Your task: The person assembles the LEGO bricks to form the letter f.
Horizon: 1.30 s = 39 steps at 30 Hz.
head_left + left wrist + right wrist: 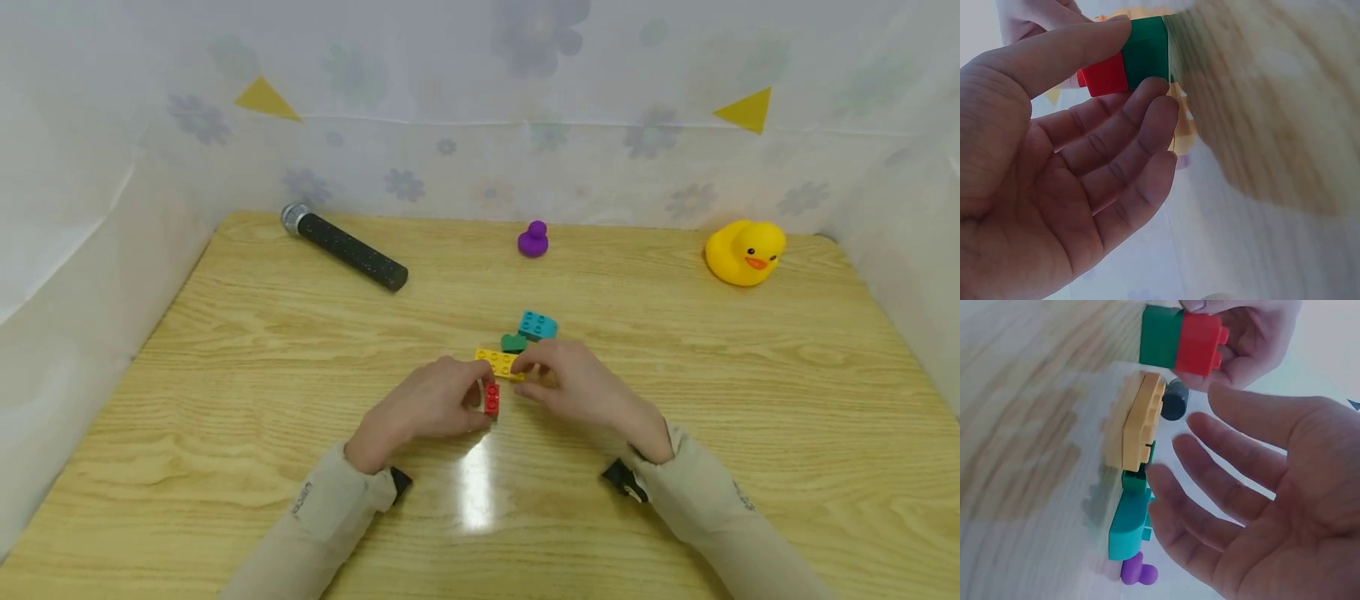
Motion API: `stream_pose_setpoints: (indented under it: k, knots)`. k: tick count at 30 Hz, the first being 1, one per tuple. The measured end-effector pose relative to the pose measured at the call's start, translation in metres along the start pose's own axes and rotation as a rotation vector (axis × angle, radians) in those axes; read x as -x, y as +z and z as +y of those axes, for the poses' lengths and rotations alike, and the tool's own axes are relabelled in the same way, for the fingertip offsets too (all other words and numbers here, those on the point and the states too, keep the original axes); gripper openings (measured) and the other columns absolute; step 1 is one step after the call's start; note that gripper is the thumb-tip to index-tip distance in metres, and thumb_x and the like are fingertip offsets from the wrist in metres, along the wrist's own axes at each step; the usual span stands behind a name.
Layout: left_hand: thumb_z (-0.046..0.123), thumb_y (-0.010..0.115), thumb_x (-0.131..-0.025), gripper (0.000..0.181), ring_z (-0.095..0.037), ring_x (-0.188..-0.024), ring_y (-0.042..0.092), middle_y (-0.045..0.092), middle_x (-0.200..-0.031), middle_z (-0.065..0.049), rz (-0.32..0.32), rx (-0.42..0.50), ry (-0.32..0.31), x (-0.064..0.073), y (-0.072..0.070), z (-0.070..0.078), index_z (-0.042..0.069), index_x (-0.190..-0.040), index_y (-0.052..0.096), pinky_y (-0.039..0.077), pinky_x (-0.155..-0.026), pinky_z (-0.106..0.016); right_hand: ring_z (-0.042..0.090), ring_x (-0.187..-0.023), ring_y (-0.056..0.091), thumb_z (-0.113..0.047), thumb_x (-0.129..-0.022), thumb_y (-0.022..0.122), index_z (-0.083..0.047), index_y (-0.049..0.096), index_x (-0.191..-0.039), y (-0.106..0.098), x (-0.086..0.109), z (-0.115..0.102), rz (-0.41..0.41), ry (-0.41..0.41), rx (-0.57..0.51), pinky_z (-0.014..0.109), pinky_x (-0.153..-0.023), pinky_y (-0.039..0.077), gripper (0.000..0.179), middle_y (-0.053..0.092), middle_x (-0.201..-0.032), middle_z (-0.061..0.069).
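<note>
Near the middle of the wooden table, my left hand (431, 402) pinches a red toy brick (492, 398) stacked on a green brick (1147, 53), thumb on one side and fingertips on the other. My right hand (581, 387) has loosely bent fingers with nothing between them. Its fingertips overlap the right end of a yellow studded brick (491, 360) in the head view; whether they touch it I cannot tell. Just behind the yellow brick lie a small green piece (513, 342) and a turquoise brick (537, 325) with one rounded end, seen sideways in the right wrist view.
A black microphone (352, 252) lies at the back left of the table (225, 400). A small purple duck (533, 240) sits at the back middle, and a larger yellow duck (742, 254) at the back right. Patterned white cloth (450, 179) hangs behind the table.
</note>
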<state>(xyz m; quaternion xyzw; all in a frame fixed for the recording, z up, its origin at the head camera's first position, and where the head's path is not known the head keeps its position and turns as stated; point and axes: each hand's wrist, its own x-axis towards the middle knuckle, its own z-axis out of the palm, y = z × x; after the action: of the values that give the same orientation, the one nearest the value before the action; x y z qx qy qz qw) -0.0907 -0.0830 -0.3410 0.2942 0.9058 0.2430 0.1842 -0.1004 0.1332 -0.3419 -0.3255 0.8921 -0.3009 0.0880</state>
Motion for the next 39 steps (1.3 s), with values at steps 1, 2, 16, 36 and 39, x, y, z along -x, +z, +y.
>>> stream_pose_setpoints:
  k: [1, 2, 16, 36, 39]
  knots:
    - [0.023, 0.077, -0.082, 0.029, -0.011, -0.068, 0.054, 0.059, -0.078, 0.003, 0.000, -0.002, 0.001, 0.0000, 0.0001, -0.0003, 0.009, -0.102, 0.060, 0.046, -0.063, -0.029, 0.021, -0.088, 0.062, -0.011, -0.087, 0.071, -0.004, 0.069, -0.101, 0.0000, -0.0004, 0.0004, 0.014, -0.005, 0.024, 0.037, -0.077, 0.051, 0.016, 0.067, -0.099, 0.006]
    - [0.023, 0.077, -0.082, 0.029, -0.011, -0.068, 0.054, 0.059, -0.077, 0.003, 0.001, -0.002, 0.002, -0.0001, 0.0002, -0.0006, 0.009, -0.102, 0.060, 0.045, -0.063, -0.029, 0.024, -0.091, 0.062, -0.011, -0.087, 0.071, -0.003, 0.069, -0.103, 0.0001, -0.0007, 0.0009, 0.023, -0.012, 0.046, 0.039, -0.080, 0.051, 0.019, 0.067, -0.103, 0.009]
    - [0.026, 0.077, -0.082, 0.027, -0.011, -0.068, 0.053, 0.058, -0.077, 0.003, -0.005, -0.011, -0.014, -0.0019, -0.0005, -0.0012, 0.013, -0.099, 0.060, 0.044, -0.062, -0.028, 0.032, -0.106, 0.059, -0.011, -0.088, 0.069, -0.004, 0.069, -0.110, 0.0040, -0.0013, 0.0056, -0.024, 0.013, 0.125, 0.047, -0.091, 0.047, 0.023, 0.061, -0.117, 0.016]
    - [0.025, 0.076, -0.083, 0.028, -0.010, -0.067, 0.054, 0.058, -0.076, 0.005, -0.011, 0.020, -0.010, -0.0010, 0.0001, -0.0016, 0.014, -0.102, 0.059, 0.045, -0.063, -0.029, 0.016, -0.070, 0.050, -0.018, -0.074, 0.083, -0.012, 0.064, -0.084, 0.0017, -0.0014, 0.0054, -0.036, 0.175, 0.174, 0.032, -0.064, 0.044, 0.023, 0.060, -0.081, 0.000]
    - [0.025, 0.076, -0.083, 0.028, -0.010, -0.067, 0.054, 0.058, -0.076, 0.005, -0.009, 0.018, -0.008, -0.0010, -0.0002, -0.0018, 0.013, -0.102, 0.059, 0.045, -0.063, -0.029, 0.016, -0.070, 0.050, -0.017, -0.075, 0.082, -0.012, 0.064, -0.085, 0.0015, -0.0021, 0.0052, -0.042, 0.208, 0.177, 0.032, -0.064, 0.044, 0.021, 0.060, -0.081, 0.001]
